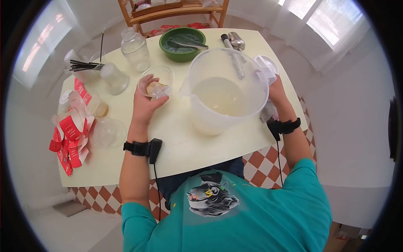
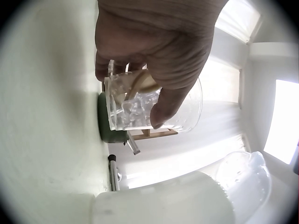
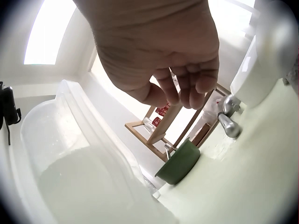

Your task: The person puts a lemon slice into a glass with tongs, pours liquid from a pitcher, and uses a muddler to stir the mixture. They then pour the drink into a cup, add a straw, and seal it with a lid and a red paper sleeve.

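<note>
My left hand (image 1: 147, 105) grips a clear plastic cup (image 1: 167, 74) with ice-like pieces and a beige slice in it. The left wrist view shows the thumb of that hand (image 2: 156, 46) pressed along the side of the cup (image 2: 191, 109), which is held just above the table. A large translucent pitcher (image 1: 201, 115) of pale cloudy liquid (image 1: 220, 96) stands to the cup's right. Beyond its right side is my right hand (image 1: 277, 90), near the handle. In the right wrist view this hand (image 3: 161, 51) has loosely curled fingers with nothing visible between them.
A green bowl (image 1: 180, 55) with tongs, a clear bottle (image 1: 136, 52), a muddler (image 1: 235, 59), a metal jigger (image 1: 236, 41) and a white container (image 1: 267, 63) stand around the pitcher. At left are red-and-white wrappers (image 1: 70, 128), clear cups (image 1: 113, 80) and black straws (image 1: 86, 66).
</note>
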Action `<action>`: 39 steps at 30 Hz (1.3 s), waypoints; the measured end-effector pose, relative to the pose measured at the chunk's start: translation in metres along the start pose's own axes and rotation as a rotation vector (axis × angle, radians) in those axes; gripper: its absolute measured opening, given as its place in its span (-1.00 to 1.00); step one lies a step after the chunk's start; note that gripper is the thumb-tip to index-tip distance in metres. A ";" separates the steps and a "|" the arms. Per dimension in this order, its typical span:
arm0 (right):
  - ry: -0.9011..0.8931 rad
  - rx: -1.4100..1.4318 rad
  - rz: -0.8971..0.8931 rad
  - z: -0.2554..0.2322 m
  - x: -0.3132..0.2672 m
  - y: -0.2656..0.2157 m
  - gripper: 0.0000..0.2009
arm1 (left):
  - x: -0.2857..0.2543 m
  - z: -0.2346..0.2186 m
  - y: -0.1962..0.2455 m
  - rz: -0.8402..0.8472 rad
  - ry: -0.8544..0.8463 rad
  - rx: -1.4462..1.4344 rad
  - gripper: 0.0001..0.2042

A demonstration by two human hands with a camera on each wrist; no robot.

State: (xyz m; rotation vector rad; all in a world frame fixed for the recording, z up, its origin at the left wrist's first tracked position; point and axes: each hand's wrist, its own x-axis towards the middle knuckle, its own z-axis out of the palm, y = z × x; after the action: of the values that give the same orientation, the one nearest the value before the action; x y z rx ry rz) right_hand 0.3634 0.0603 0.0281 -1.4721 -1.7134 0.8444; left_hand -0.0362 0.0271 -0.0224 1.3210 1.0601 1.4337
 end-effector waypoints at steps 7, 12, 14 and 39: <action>-0.270 0.813 -0.259 0.021 -0.040 -0.035 -0.18 | -0.001 0.001 0.004 -0.019 0.013 -0.036 -0.20; -0.392 0.788 -0.307 0.019 -0.033 -0.026 -0.23 | -0.001 0.000 0.003 0.002 0.005 -0.003 -0.22; -0.267 0.770 -0.314 0.009 -0.019 -0.020 -0.29 | -0.001 0.001 0.005 0.001 0.010 -0.012 -0.22; 0.079 0.040 -0.419 -0.077 0.038 -0.104 -0.71 | 0.002 -0.003 -0.010 -0.080 -0.033 0.010 -0.19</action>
State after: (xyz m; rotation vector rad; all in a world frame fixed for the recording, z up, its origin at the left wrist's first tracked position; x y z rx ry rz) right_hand 0.3709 0.0863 0.1603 -1.0488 -1.8423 0.5838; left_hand -0.0384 0.0309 -0.0317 1.2904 1.0877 1.3445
